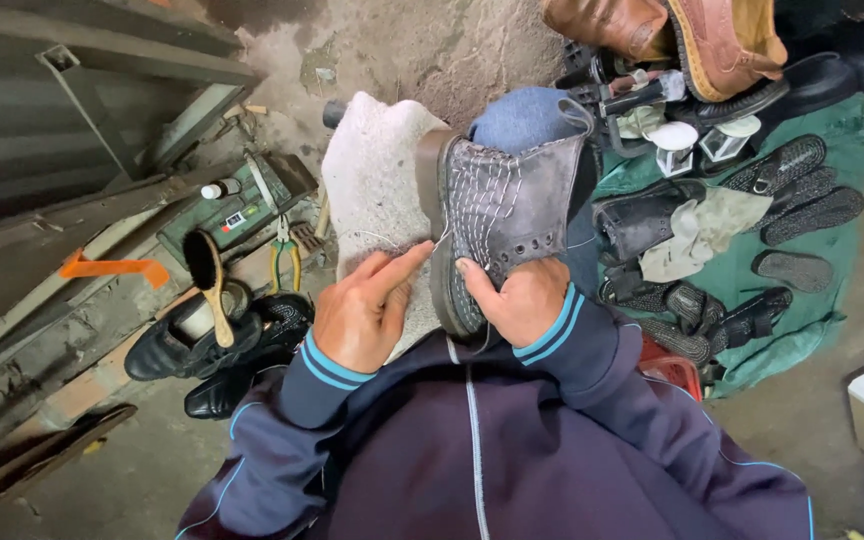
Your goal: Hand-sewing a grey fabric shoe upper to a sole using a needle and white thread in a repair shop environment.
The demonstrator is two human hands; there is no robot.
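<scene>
A grey lace-up boot [508,208] lies on my lap, sole to the left, over a white cloth [372,190]. My right hand [518,297] grips the boot's lower end, thumb pressed on the laced front. My left hand [365,308] rests beside the sole, its forefinger pointing at the boot's edge and pinching a thin white thread [389,240] that runs across the cloth. Both sleeves are dark blue with light blue cuffs.
Black shoes [214,350] with a wooden brush [210,280] on them lie at the left, near pliers [286,258] and a green box [237,205]. At the right, a green sheet [812,300] holds black soles, a dark shoe [642,225] and a rag. Brown shoes [672,35] sit at the top.
</scene>
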